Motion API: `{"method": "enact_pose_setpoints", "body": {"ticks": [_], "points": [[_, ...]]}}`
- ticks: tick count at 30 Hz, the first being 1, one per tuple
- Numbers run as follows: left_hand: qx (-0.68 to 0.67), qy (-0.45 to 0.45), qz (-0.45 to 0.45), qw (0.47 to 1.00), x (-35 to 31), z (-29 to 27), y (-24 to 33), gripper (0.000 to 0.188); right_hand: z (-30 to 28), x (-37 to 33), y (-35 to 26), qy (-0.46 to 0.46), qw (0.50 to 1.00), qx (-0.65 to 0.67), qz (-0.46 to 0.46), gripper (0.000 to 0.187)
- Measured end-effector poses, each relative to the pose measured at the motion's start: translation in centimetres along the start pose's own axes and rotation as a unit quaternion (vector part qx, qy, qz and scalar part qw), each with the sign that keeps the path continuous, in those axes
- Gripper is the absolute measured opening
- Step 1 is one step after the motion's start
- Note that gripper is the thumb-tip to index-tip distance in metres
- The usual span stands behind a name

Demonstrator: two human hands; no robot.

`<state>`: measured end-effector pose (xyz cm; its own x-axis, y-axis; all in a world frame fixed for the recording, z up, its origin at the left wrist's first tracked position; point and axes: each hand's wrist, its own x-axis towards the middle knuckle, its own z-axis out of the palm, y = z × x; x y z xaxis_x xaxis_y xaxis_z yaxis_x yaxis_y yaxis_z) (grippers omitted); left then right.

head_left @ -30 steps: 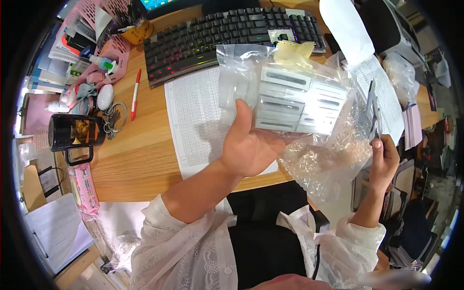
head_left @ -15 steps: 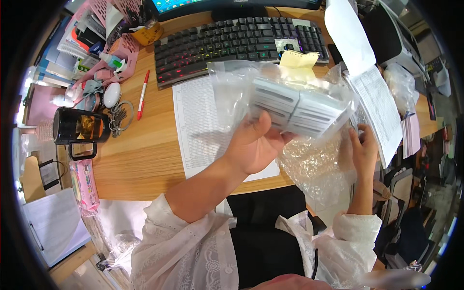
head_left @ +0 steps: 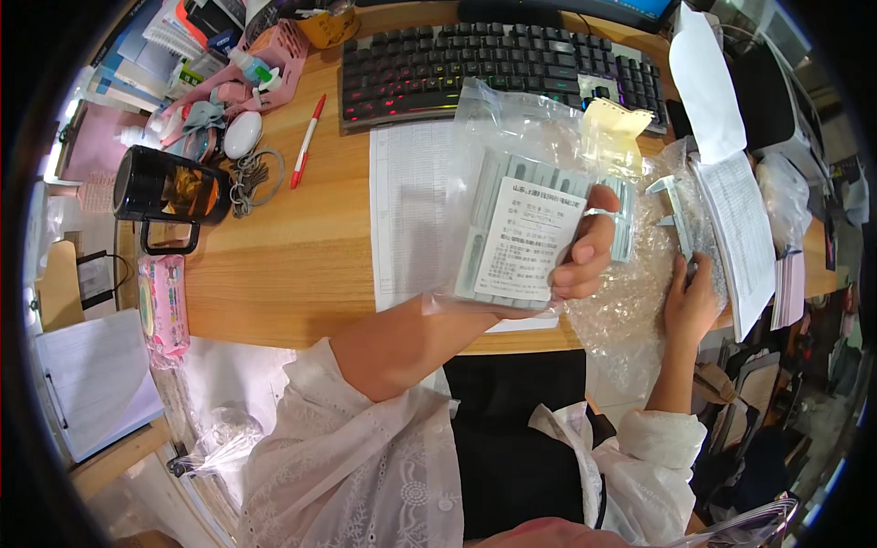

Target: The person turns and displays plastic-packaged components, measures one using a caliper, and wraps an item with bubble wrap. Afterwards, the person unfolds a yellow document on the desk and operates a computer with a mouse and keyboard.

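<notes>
My left hand (head_left: 585, 251) is closed round the right side of a clear plastic bag (head_left: 470, 119) above the desk. Inside the bag are pale grey slotted strips (head_left: 484, 183), and a white printed label (head_left: 532, 239) faces up toward me. Behind the fingers, a second group of similar slotted pieces (head_left: 623, 224) shows in part. My right hand (head_left: 692, 297) grips the lower end of a silver caliper (head_left: 677, 217), whose jaws point away from me. The caliper is over crumpled bubble wrap (head_left: 617, 306).
A printed sheet (head_left: 397, 219) lies under the bag, below a lit black keyboard (head_left: 502, 68). Yellow notes (head_left: 617, 128) sit beside it. Stacked papers (head_left: 740, 228) stand at the right. At the left are a dark glass mug (head_left: 169, 196), a white mouse (head_left: 242, 135) and a red-and-white pen (head_left: 309, 142).
My left hand has turned the bag over, so its label now faces me instead of the plain slotted side. The caliper in my right hand has come into plain view.
</notes>
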<state>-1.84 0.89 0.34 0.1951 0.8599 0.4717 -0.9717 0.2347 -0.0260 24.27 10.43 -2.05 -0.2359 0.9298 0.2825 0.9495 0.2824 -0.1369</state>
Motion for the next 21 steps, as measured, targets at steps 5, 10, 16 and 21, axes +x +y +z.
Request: {"method": "enact_pose_setpoints", "body": {"ticks": [5, 10, 16, 21], "points": [[0.019, -0.046, 0.018, 0.999, -0.3, -0.8, -0.1, 0.067, 0.3, -0.2, -0.4, 0.028, 0.999, -0.011, -0.016, 0.027], [0.005, -0.065, 0.011, 0.998, -0.2, -1.6, -0.5, 0.076, 0.5, -0.2, -0.1, 0.033, 0.999, -0.008, -0.019, 0.028], [-0.031, -0.110, 0.011, 0.993, -0.1, -2.3, -0.8, 0.084, 0.4, -0.2, -0.3, 0.024, 1.000, -0.008, -0.007, 0.029], [-0.032, -0.133, 0.000, 0.991, 0.0, -2.5, -0.6, 0.082, 0.3, -0.3, -0.6, 0.015, 1.000, -0.012, 0.004, 0.029]]}}
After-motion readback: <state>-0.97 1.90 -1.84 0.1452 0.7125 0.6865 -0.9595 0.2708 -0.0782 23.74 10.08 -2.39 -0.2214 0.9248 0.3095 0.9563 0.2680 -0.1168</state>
